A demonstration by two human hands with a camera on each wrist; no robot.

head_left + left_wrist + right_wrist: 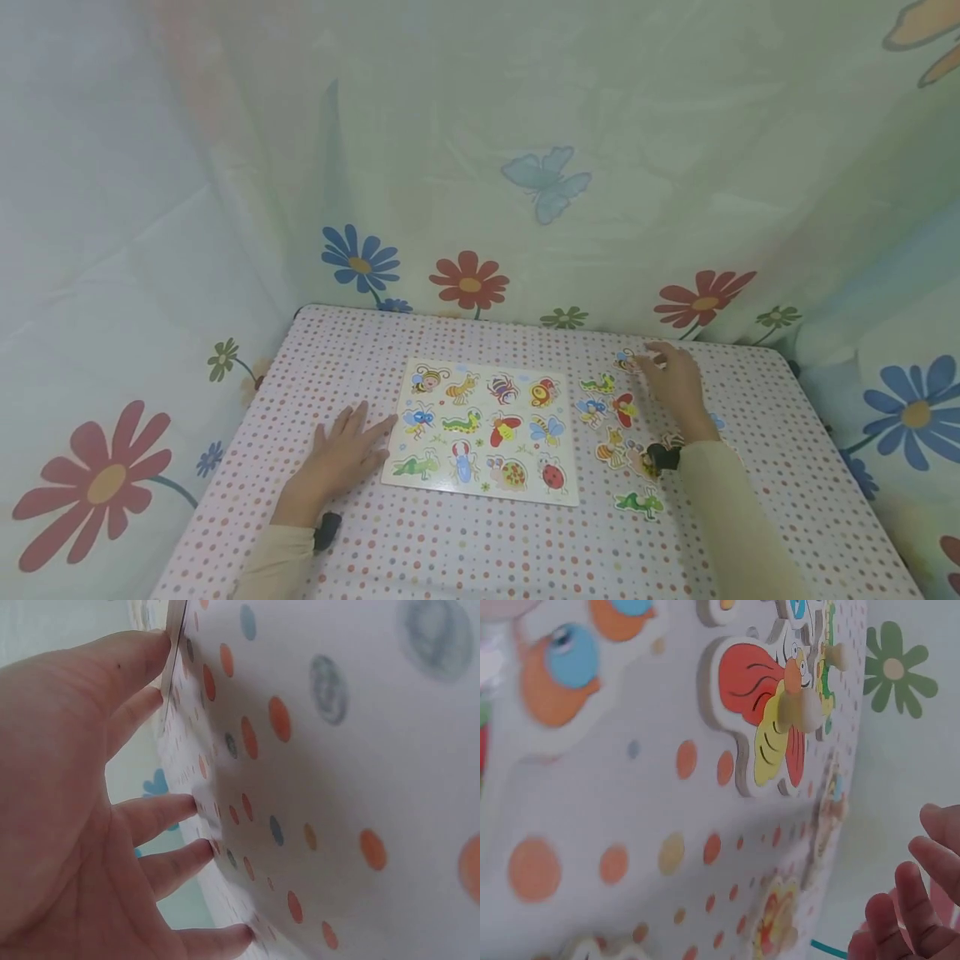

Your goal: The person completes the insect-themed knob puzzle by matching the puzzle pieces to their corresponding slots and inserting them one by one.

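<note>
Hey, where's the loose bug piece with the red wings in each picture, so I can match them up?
Head: the red-winged bug piece lies right of the puzzle board.
Left wrist: not in it.
Right wrist: upper middle, the red-winged bug piece shows large, with its knob.
Shared landmark: the dotted tabletop, in all three views.

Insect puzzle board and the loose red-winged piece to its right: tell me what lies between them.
A loose blue insect piece lies between the board and the red-winged piece; the head view shows it.
</note>
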